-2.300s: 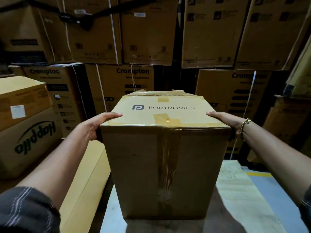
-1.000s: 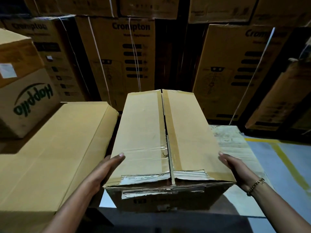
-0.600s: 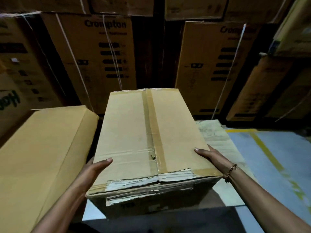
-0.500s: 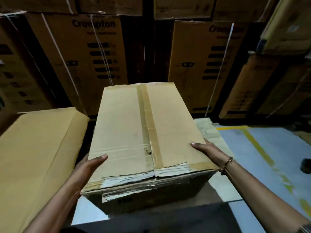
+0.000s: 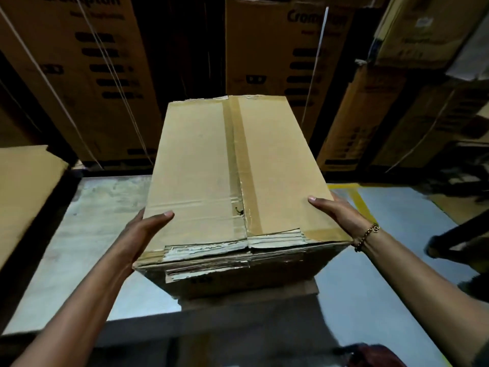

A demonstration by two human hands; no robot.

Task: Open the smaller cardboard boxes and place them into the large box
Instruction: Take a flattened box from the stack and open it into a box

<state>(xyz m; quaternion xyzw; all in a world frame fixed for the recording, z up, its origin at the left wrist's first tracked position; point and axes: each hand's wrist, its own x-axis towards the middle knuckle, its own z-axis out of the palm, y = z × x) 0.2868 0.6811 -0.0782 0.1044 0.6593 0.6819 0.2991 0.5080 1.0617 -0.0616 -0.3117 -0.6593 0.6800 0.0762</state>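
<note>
A smaller cardboard box (image 5: 201,165) lies with its taped seam facing up, the tape torn and ragged along the near edge. My left hand (image 5: 143,234) clasps its left near corner, thumb on top and fingers hidden down the side. My right hand (image 5: 336,210), with a bracelet on the wrist, clasps the right edge the same way. The box is held over a grey surface (image 5: 98,221). A large tan box (image 5: 23,186) shows at the far left, apart from the held box.
Tall stacked Crompton cartons (image 5: 277,49) with white straps wall off the back. More cartons (image 5: 397,115) lean at the right. A yellow floor line (image 5: 360,202) runs beside my right hand. A dark shape (image 5: 444,247) lies on the floor at right.
The box went from upright to seam-up, then moved right, away from the large tan box. Both hands keep their hold on its sides. The view has swung right.
</note>
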